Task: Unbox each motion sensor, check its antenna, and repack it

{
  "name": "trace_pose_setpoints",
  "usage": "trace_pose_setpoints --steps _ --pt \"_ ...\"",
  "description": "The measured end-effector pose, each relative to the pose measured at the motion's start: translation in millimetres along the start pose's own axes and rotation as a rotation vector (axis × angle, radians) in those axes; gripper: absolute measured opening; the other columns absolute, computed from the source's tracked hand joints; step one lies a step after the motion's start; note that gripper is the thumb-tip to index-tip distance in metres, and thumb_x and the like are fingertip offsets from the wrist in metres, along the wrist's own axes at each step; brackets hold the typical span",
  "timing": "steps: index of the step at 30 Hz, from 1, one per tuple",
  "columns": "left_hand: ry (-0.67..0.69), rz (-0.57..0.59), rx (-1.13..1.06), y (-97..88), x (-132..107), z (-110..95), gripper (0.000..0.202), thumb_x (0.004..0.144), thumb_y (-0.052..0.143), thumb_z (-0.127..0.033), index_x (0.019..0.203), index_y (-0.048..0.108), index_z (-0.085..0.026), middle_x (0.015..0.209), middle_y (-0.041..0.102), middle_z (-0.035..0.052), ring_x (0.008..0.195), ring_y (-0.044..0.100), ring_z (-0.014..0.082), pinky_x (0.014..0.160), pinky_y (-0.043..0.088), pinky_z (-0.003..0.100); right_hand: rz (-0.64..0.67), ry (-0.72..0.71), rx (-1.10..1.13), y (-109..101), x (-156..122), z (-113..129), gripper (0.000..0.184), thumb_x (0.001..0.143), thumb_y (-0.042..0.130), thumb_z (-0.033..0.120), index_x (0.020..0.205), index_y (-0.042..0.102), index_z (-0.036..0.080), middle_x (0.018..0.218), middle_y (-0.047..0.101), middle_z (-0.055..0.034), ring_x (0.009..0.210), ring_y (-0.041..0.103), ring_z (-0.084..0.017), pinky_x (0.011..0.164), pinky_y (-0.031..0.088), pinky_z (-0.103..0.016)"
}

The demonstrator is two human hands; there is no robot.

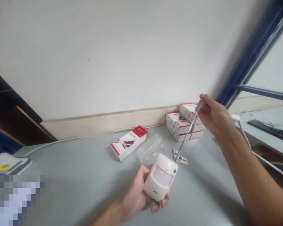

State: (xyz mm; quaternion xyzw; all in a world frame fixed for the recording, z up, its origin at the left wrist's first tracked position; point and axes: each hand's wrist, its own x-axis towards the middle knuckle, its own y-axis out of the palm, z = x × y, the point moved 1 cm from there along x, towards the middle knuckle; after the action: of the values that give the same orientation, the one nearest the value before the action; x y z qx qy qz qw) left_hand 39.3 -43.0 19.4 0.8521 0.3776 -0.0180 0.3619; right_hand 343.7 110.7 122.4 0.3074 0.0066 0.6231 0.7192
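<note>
The left hand [138,192] grips the sensor [158,185]; the right hand [211,114] pinches its antenna [188,130], angled toward one o'clock.

On the grey tbl [77,179] I've got a red/white box [126,141] at my 12 o'clk, clear plastic pkg [152,146] beside it, stacked boxes [178,122] at 1, blue frame [247,61] betw. 1 & 2. White item [4,159] w/ yellow strip [0,168], approx. 10.
</note>
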Motion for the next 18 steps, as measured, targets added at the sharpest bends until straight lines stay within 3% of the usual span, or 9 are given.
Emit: trace_pose_setpoints --steps 5,10,13,18 --pt "-0.022 -0.02 0.014 -3.8 -1.1 -3.7 0.061 0.092 0.034 -0.059 0.091 0.068 -0.008 0.079 0.062 0.0129 0.063 0.056 0.017 0.051 0.031 0.026 0.007 0.031 -0.001 -10.0 -5.1 1.7 0.015 0.087 0.085 0.036 0.091 0.074 0.026 0.07 0.046 0.0041 0.057 0.039 -0.011 0.05 0.044 -0.025" --pt "-0.035 -0.057 -0.023 -11.8 -3.1 -2.0 0.06 0.09 0.038 -0.056 0.1 0.07 -0.006 0.082 0.066 0.0159 0.063 0.059 0.0189 0.052 0.032 0.027 0.016 0.169 -0.083 -4.9 -11.9 -11.2 0.034 0.093 0.072 0.059 0.113 0.076 0.033 0.082 0.059 0.0008 0.064 0.051 -0.014 0.057 0.053 -0.026" --pt "-0.074 -0.087 -0.021 -14.0 -3.6 -1.7 0.06 0.091 0.039 -0.055 0.103 0.07 -0.006 0.086 0.068 0.0175 0.064 0.06 0.0187 0.051 0.031 0.026 0.007 0.171 -0.07 0.4 -17.2 -23.1 0.042 0.085 0.079 0.066 0.106 0.078 0.03 0.091 0.064 -0.0009 0.074 0.059 -0.014 0.063 0.057 -0.024" --pt "-0.079 -0.077 -0.058 -15.3 -3.1 -2.6 0.059 0.093 0.037 -0.054 0.104 0.07 -0.006 0.086 0.07 0.0182 0.062 0.063 0.0196 0.049 0.032 0.025 -0.049 0.115 -0.045 9.6 -22.7 -38.3 0.04 0.075 0.093 0.054 0.089 0.072 0.023 0.077 0.055 0.0034 0.064 0.053 -0.009 0.06 0.054 -0.02"
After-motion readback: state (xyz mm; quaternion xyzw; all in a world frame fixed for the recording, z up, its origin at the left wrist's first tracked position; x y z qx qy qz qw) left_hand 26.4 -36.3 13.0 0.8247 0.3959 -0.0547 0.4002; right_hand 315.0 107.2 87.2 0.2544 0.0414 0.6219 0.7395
